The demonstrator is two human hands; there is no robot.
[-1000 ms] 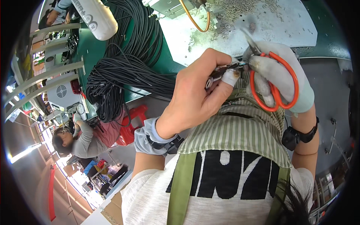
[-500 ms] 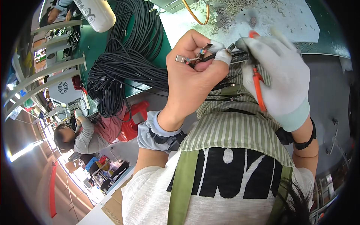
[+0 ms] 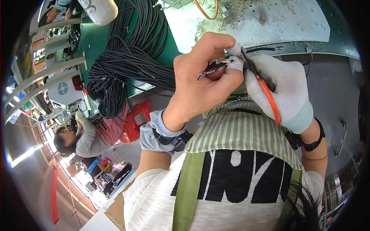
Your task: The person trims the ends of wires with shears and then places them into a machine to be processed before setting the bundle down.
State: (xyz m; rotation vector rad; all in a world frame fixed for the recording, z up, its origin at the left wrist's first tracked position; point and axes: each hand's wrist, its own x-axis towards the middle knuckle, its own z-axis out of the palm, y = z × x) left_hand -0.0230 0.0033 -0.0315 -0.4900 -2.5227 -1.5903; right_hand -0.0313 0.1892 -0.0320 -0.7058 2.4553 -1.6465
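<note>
My left hand (image 3: 200,82), bare with white covers on the thumb and index fingertips, pinches black cable ends with small metal connectors (image 3: 223,61). Coloured wires show by the metal. In my white-gloved right hand (image 3: 293,88) is a pair of cutting pliers with orange-red handles (image 3: 269,98). The dark jaws reach up to my left fingertips; whether they touch a cable cannot be made out. Just beyond the jaws, a black cable end (image 3: 264,49) with a stripped tip points right.
A large bundle of black cables (image 3: 115,82) lies on the green table at the left. A white board (image 3: 293,30) carries scattered scraps. An orange hose (image 3: 208,15) loops at the top. A person (image 3: 90,138) sits beside a red stool (image 3: 135,123) at left.
The pliers have swung from pointing up and left of my gloved hand to lie against my left fingertips. My left hand has shifted slightly right and turned the connectors.
</note>
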